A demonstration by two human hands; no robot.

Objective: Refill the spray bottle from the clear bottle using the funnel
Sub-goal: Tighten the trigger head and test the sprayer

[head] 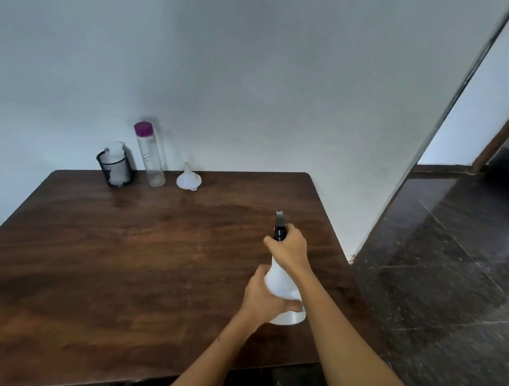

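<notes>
The spray bottle [282, 289] stands near the right front of the worktop [120, 258], with both hands on it. The left hand [264, 300] wraps its grip around the white body low down; the right hand [288, 250] curls its grip over the black spray head [279, 228] at the neck — most likely the head is about to be unscrewed.

The main risk, as I judge it, lies in that twist: the bottle looks light and narrows toward the top, so if the left hand's hold slackens the body may turn with the cap or tip toward the nearby right edge. A dip tube pulled out carelessly could drip on the wood.

The clear bottle [149, 154], purple-capped, and the funnel [189, 178] stand well apart from the hands at the far edge against the wall, the funnel resting mouth-down — a long reach later, beside a black mesh cup [115, 169] that could be knocked.

The right hand hides the collar, so I cannot tell whether it is loosened. The levels in both bottles are unreadable, and the white contents of the cup are too blurred to name.
</notes>
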